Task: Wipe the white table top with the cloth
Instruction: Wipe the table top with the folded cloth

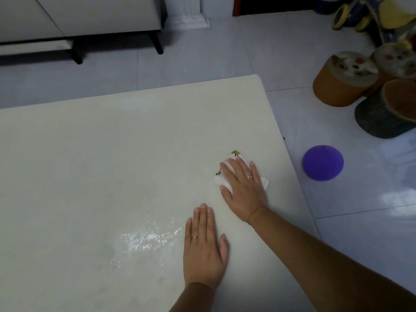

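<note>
Two hands (203, 248) (244, 188), one cloth (221, 180), one table (101, 165), one purple ball (323, 162), two rings (194, 237) (249, 177).

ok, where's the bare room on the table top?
Nearly all of the table top is bare: everything left of and beyond both hands. Taken: the right hand pressing the cloth near the right edge, left hand flat below it.

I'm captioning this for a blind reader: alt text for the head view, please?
A right hand presses a white cloth flat on a white table top, while the left hand rests flat nearer the camera beside a wet smear.
</note>
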Demonstrator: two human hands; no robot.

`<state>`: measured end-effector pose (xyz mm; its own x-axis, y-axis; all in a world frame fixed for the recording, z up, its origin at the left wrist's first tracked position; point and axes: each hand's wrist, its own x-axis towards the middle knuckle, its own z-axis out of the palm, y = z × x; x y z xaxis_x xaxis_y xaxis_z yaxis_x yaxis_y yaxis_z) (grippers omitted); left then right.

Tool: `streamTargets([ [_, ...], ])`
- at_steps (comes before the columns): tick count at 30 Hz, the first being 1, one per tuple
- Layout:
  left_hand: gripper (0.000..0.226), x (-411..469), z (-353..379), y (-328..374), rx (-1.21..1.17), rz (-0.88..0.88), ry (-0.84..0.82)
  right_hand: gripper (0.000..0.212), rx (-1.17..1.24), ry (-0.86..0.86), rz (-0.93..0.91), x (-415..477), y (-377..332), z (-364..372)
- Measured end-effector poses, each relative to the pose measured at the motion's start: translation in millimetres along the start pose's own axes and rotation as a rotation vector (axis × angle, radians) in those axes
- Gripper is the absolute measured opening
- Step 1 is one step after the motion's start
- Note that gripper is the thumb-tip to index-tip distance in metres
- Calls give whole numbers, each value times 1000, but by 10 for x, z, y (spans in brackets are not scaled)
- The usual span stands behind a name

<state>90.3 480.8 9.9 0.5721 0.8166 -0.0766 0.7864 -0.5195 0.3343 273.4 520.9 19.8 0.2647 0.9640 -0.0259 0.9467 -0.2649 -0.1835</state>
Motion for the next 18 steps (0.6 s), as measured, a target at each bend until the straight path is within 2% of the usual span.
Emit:
streamTargets([
  [4,63,-7,-11,4,12,-3,2,57,-49,-26,5,-146,75,63],
  [7,63,-5,4,-6,23,-8,0,56,-82,-19,-38,-268,396,-4],
  [10,64,-10,24,-6,55,-16,10,58,-133,-9,190,-379,502,-46],
  [12,64,-16,30,-2,65,-27,12,61,-126,7,343,-434,241,19],
  [13,64,-25,30,-6,69,-32,13,61,-106,4,352,-480,52,55],
  [14,63,-30,24,-6,72,-31,10,61,-89,-6,302,-547,-123,86],
  [16,63,-25,13,4,72,-16,1,60,-96,-59,88,-739,-280,118],
  [18,62,-24,2,13,79,-17,-3,59,-129,-88,-143,-873,-97,88],
])
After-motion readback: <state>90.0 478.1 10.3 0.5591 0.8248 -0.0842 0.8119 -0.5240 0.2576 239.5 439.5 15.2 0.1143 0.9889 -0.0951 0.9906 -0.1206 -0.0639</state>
